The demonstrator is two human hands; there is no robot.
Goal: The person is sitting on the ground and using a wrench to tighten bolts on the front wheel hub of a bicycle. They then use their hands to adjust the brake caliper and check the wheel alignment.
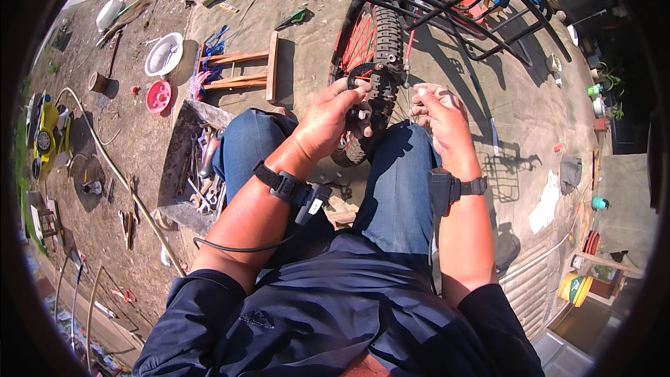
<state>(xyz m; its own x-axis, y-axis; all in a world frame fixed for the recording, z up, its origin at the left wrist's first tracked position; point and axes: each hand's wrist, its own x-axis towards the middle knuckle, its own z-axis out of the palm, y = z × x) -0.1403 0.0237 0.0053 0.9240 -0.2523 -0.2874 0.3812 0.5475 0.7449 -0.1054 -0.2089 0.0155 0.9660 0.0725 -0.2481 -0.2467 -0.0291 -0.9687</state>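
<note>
A bicycle wheel with a knobby black tyre (388,42) and red spokes (361,45) stands between my knees. My left hand (335,117) is at the left side of the tyre, fingers curled round a small metallic part that I cannot make out. A black curved piece (359,72) shows just above those fingers. To the right of the tyre, my right hand (441,113) is raised with thumb and fingers pinched together. Whatever lies in that pinch is too small to name. A thin cable with a metal end (407,68) hangs close to the right fingertips.
Above the wheel juts a black tubular rack (457,17). A metal tray (183,126) of wrenches lies by my left knee, below a wooden stool frame (272,66). Farther left are a white basin (179,56), a pink bowl (159,96) and a long hose (125,183).
</note>
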